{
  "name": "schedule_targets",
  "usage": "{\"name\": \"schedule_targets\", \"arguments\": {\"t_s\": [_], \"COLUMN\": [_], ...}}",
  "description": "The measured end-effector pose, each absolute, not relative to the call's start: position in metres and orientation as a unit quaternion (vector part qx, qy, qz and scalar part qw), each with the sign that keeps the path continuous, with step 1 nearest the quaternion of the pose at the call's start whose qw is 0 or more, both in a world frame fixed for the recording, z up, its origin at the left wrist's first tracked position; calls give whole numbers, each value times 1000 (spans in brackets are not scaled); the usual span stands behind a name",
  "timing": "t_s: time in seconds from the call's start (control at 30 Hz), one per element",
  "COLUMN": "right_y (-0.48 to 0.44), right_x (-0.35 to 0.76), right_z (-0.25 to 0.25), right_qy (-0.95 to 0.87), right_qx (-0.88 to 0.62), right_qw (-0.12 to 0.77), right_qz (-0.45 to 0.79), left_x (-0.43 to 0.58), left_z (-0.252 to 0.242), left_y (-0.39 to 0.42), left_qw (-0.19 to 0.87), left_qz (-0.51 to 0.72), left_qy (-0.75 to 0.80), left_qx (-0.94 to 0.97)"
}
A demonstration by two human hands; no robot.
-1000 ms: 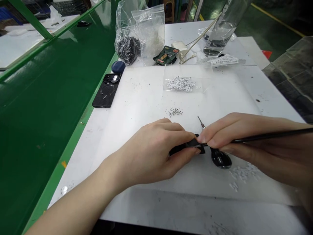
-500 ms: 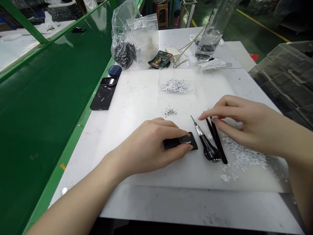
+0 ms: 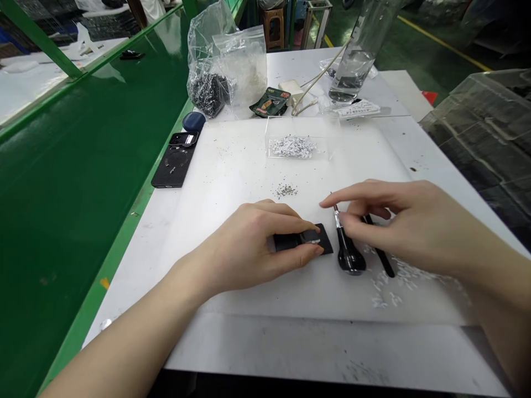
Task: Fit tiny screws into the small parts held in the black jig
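Observation:
My left hand (image 3: pixel 253 246) is closed around a small black part (image 3: pixel 310 237), pressing it on a flat black pad (image 3: pixel 326 243); the palm side is hidden. Thumb and fingertips grip its right end. My right hand (image 3: pixel 385 218) hovers low over a bulb-handled awl (image 3: pixel 350 254) with a slim metal shaft. Its index finger reaches past the shaft on the left, and the thumb is beside the shaft on the right, fingers apart. Partly beneath this hand lie black tweezers (image 3: pixel 384 260). Small white plastic pieces (image 3: pixel 409 273) are scattered to their right.
Tiny dark bits (image 3: pixel 286 190) lie on the white mat (image 3: pixel 232 166) ahead of my left hand. Beyond them stands a clear tray (image 3: pixel 327 152) of white pieces. A black phone (image 3: pixel 171 168), plastic bags (image 3: pixel 244 72) and a tall clear container of liquid (image 3: pixel 350 77) line the edges.
My right hand has moved left and slightly nearer, from above the tweezers to the awl's shaft. The awl has turned to a steeper angle. My left hand keeps its hold.

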State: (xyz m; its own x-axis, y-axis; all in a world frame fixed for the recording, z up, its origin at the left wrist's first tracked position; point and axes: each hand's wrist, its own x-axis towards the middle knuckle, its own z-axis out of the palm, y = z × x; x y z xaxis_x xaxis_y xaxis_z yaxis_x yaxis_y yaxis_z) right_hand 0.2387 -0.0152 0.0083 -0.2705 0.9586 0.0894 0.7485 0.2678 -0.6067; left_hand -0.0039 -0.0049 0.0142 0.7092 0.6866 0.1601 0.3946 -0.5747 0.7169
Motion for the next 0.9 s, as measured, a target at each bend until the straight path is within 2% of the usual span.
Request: {"name": "schedule_targets", "arguments": {"t_s": [0.3, 0.5, 0.67, 0.73, 0.83, 0.9], "right_y": [-16, -16, -13, -10, -8, -9], "right_x": [230, 232, 242, 245, 244, 241], "right_z": [1, 4, 11, 14, 15, 13], "right_qy": [-806, -783, -738, -694, -606, -630], "right_qx": [-557, -561, -586, -594, -536, -498], "right_qw": [141, 166, 248, 327, 472, 473], "right_qz": [144, 213, 226, 241, 351, 363], "left_x": [-3, -3, -3, -3, -4, -4], "left_z": [13, 15, 15, 15, 15, 15], "left_y": [-5, -6, -5, -5, -5, -4], "left_qw": [331, 326, 323, 322, 326, 328], "left_qz": [216, 211, 214, 215, 213, 212], "left_qy": [319, 324, 321, 317, 308, 310], "left_qx": [861, 863, 864, 866, 868, 867]}}
